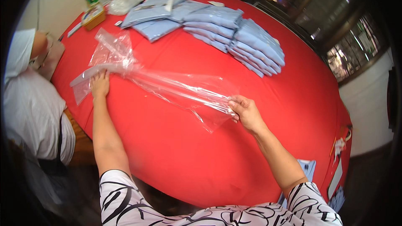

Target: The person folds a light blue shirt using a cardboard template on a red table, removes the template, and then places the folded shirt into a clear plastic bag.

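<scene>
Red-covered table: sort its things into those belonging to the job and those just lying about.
In the job:
thin clear plastic, touched by left hand, gripped by right hand
light-blue folded garments, stacked, probably

Lying about, apparently:
small yellow box
long white flat strip

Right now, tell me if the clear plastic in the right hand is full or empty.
Empty: red cloth shows through the clear plastic held by the right hand, and no garment is visible inside.

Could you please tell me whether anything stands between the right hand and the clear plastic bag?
Nothing visible does: the right hand grips the clear plastic bag directly by its right end, while the left hand touches the layered plastic.
</scene>
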Tool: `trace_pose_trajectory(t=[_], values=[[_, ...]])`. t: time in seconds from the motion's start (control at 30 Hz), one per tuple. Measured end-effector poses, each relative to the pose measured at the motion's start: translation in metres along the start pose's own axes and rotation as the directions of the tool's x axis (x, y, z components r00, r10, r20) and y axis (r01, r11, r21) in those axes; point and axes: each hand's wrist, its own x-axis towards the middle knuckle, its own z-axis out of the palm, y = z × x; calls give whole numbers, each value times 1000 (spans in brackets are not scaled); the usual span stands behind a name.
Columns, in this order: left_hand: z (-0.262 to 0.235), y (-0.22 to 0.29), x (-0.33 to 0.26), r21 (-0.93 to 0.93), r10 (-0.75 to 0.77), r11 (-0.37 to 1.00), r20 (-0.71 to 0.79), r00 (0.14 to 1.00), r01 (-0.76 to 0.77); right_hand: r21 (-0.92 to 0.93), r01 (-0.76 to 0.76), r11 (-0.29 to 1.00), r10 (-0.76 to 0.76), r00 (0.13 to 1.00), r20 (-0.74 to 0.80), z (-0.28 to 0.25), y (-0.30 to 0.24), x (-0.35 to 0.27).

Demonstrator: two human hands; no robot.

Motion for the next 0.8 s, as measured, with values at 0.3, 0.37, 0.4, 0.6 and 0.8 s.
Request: trace_pose_trajectory(t=[0.3,0.37,0.4,0.6,0.8], values=[[2,25,0,-82,267,961,20,964,-264,-64,-67,996,59,991,-120,-33,-15,-90],[8,15,8,103,191,973,135,972,-205,-105,-128,986,104,973,-208,-37,-12,-111],[7,-7,14,177,253,949,76,964,-263,-94,-115,989,64,900,-432,-53,-12,-124],[-37,58,4,349,26,936,60,998,-45,47,-41,998,63,706,-705,-205,22,-301],[-97,47,53,180,-63,983,125,990,40,261,121,958,113,677,-728,-212,55,-366]])
